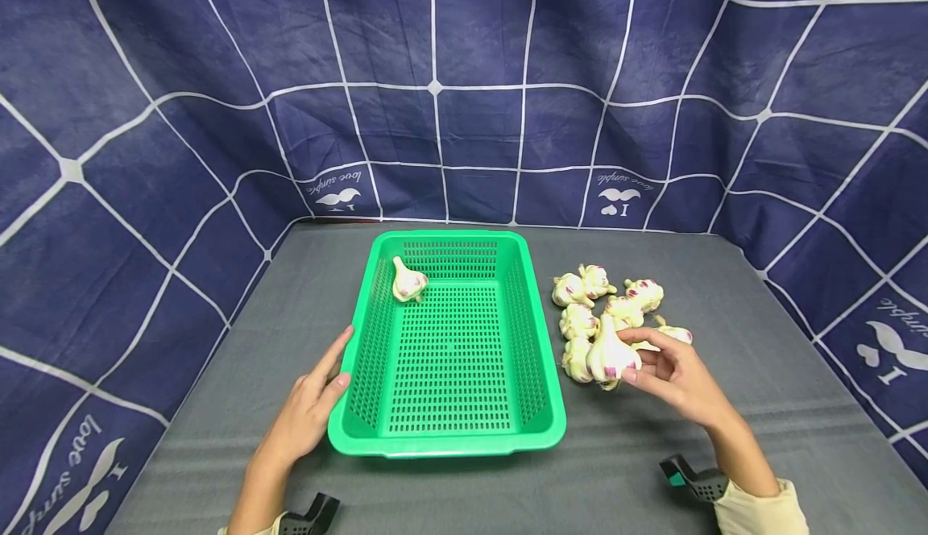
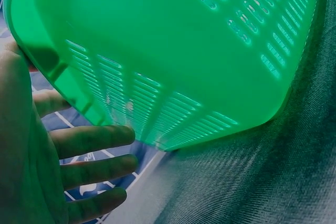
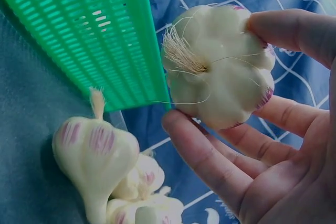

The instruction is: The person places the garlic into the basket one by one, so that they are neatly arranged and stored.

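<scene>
Pinched between the thumb and fingers of my right hand (image 1: 677,378) is a garlic bulb (image 1: 611,356), white with purple streaks. The right wrist view shows the root end of that bulb (image 3: 220,66), with its dry root hairs. Around and behind it in the head view lie several more garlic bulbs (image 1: 577,321), some partly hidden by the hand. A green plastic basket (image 1: 445,445) stands left of them, with one garlic bulb (image 1: 409,284) in its far left corner. My left hand (image 1: 306,414) touches the basket's left rim; its fingers (image 2: 97,140) are extended in the left wrist view.
Grey cloth (image 1: 275,293) covers the table. Dark blue cloth with white grid lines (image 1: 478,128) hangs behind and on both sides. A black wrist device (image 1: 696,483) shows by the right wrist and another (image 1: 310,516) by the left.
</scene>
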